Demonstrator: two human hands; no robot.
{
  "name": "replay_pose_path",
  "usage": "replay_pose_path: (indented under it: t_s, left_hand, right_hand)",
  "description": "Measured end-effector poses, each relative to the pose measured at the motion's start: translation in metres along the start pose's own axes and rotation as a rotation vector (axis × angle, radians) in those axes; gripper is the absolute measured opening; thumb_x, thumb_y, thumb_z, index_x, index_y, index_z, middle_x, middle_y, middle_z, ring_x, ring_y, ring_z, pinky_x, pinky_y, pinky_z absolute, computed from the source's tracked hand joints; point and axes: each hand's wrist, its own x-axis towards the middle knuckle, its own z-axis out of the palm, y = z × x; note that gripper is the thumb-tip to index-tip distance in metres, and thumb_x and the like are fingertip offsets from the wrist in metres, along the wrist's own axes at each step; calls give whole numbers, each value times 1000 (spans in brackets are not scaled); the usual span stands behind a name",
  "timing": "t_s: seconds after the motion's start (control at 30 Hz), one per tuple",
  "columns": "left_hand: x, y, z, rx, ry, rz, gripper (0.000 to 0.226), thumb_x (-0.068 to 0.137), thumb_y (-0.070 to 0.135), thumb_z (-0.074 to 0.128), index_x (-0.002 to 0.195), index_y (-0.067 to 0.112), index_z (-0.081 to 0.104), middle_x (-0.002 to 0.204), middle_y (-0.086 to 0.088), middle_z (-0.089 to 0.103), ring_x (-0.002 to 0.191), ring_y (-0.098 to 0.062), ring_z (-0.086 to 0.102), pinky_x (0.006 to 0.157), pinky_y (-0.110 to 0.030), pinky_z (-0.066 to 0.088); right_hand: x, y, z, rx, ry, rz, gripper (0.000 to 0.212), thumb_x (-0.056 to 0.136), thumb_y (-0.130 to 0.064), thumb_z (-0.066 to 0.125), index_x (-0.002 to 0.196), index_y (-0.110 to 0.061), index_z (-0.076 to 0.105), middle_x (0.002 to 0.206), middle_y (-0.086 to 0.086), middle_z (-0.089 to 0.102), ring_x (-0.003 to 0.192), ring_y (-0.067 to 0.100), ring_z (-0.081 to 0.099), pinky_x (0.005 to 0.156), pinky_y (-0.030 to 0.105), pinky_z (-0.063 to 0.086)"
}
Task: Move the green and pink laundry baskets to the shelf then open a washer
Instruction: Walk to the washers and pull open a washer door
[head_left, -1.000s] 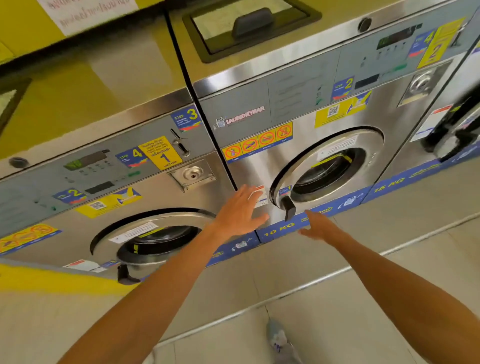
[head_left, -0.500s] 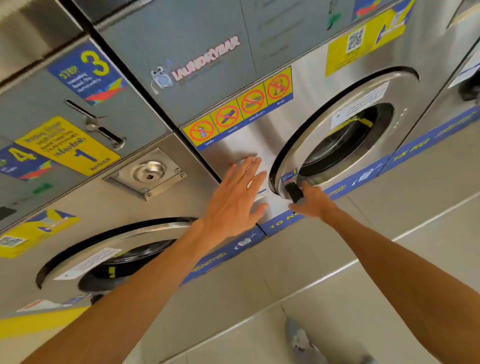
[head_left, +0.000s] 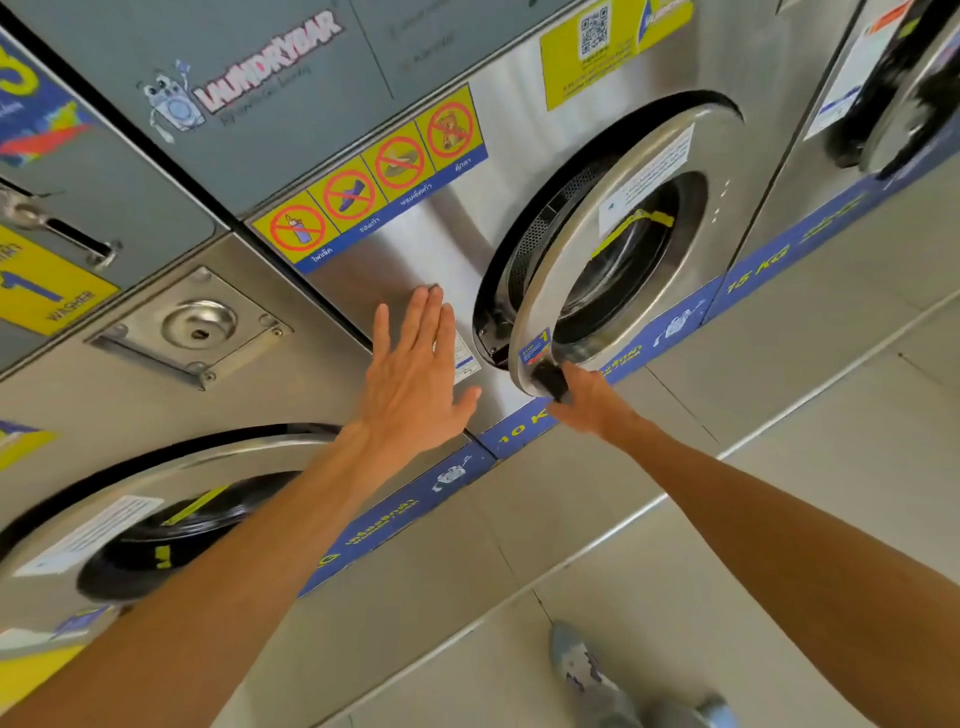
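Washers stand in a row along the wall, and the view runs from a neighbouring washer (head_left: 156, 405) at the left, its round door (head_left: 171, 525) shut, past a metal lock plate (head_left: 200, 325) on its front. Above and to the right, a strip of yellow warning stickers (head_left: 374, 179) crosses the steel front of the middle washer (head_left: 441, 244), marked 10 KG on its blue base band. The left hand (head_left: 415, 379) lies flat against this steel panel just left of the door opening, fingers straight and close together, thumb spread, holding nothing. Beside it, the washer door (head_left: 587, 249) is swung partly out from its dark rubber seal, so a gap shows along its left edge. The right hand (head_left: 587, 400) grips the black door handle (head_left: 550, 379) at the door's lower edge, fingers curled round it. Further right stands a third washer (head_left: 810, 171), marked 15 KG. A grey shoe (head_left: 587, 675) rests on the tiled floor (head_left: 779, 519) below.
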Motion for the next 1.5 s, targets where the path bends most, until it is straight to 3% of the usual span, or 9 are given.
replay_pose_path:
  t_s: [0.13, 0.23, 0.37, 0.53, 0.9, 1.13, 1.23, 1.4, 1.5]
  left_hand:
    - [-4, 4, -16, 6, -38, -55, 99, 88, 64, 50, 157, 2, 16, 167, -18, 2, 156, -29, -1, 122, -62, 3]
    - [-8, -1, -25, 35, -101, -92, 113, 80, 79, 47, 159, 9, 8, 168, -14, -2, 156, -29, -3, 119, -64, 0]
    - [-6, 8, -27, 48, -181, -139, 123, 75, 88, 41, 160, 9, 0, 167, -15, -11, 155, -33, -12, 120, -63, -3]
    - [-7, 18, -19, 76, -121, -186, 118, 78, 87, 37, 159, 8, 4, 167, -15, -7, 155, -34, -9, 119, -64, -1]
    - [3, -7, -38, 596, -37, 106, 96, 83, 78, 41, 152, 11, 35, 163, -21, 16, 151, -43, 11, 119, -61, 17]
    - [-1, -16, -38, 786, -78, 117, 102, 85, 82, 22, 160, 13, 14, 167, -17, -1, 153, -41, -2, 120, -59, 16]
    - [1, -10, -37, 739, -101, 90, 105, 84, 82, 25, 160, 12, 11, 167, -18, 0, 152, -42, -2, 119, -58, 18]
    - [0, 2, -46, 658, -120, 77, 103, 84, 80, 34, 158, 11, 15, 165, -19, 8, 152, -44, 4, 119, -57, 20]
    - [-4, 20, -57, 528, -146, 96, 97, 86, 73, 44, 155, 8, 23, 162, -22, 18, 149, -44, 15, 118, -55, 25]
  right_hand:
    - [-28, 23, -13, -2, -43, 26, 61, 88, -13, 64, 144, -3, 41, 127, 26, 60, 117, 41, 57, 94, 43, 49]
    - [-50, 41, -25, -17, -34, 13, 69, 87, -14, 68, 150, -10, 40, 133, 22, 60, 123, 39, 56, 99, 38, 45]
    - [-72, 69, -40, -63, 14, 52, 58, 82, -17, 71, 138, -16, 57, 122, 19, 67, 115, 37, 62, 92, 33, 47]
    - [-93, 115, -70, -140, 5, 112, 36, 74, -19, 77, 109, -17, 73, 97, 13, 71, 95, 32, 68, 72, 23, 42]
    - [-129, 188, -150, -261, -23, 171, 49, 65, -11, 86, 112, -18, 74, 88, 1, 63, 85, 24, 60, 74, 27, 45]
    - [-132, 205, -162, -215, -27, 102, 38, 63, -9, 86, 93, -28, 74, 80, -4, 61, 84, 23, 58, 71, 25, 43]
    - [-129, 209, -160, -218, -29, 73, 55, 64, -8, 85, 114, -25, 73, 89, -2, 61, 85, 20, 56, 74, 23, 40]
    - [-128, 213, -162, -210, -46, 77, 64, 64, -8, 85, 123, -26, 69, 96, -3, 62, 89, 19, 56, 75, 25, 42]
    - [-140, 209, -164, -154, -40, 96, 73, 67, -13, 83, 135, -26, 60, 113, 4, 67, 102, 26, 62, 87, 32, 51]
